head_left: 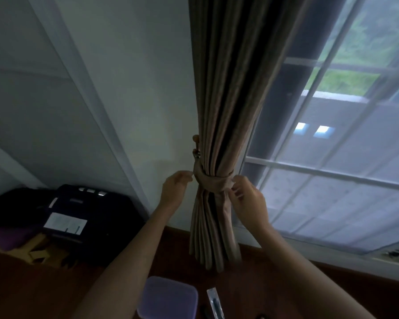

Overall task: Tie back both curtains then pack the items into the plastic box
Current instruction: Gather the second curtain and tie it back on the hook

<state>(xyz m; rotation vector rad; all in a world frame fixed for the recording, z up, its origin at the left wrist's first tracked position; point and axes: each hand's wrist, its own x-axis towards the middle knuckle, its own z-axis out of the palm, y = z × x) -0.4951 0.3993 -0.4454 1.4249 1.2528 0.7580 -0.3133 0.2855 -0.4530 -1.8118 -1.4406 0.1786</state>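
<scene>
Curtain (228,88) bunched, tieback (213,181) wrapped round it. Right hand (249,199) pinches tieback's right side; left hand (174,187) just left of it, fingers curled, grasp unclear

The dark red-brown wooden surface (247,284) carries a lidded plastic box (168,298). Just right of the box lies a narrow clear packet (214,302). Well to the box's left sit a black bag (97,226) and some tan pieces (39,252).
</scene>
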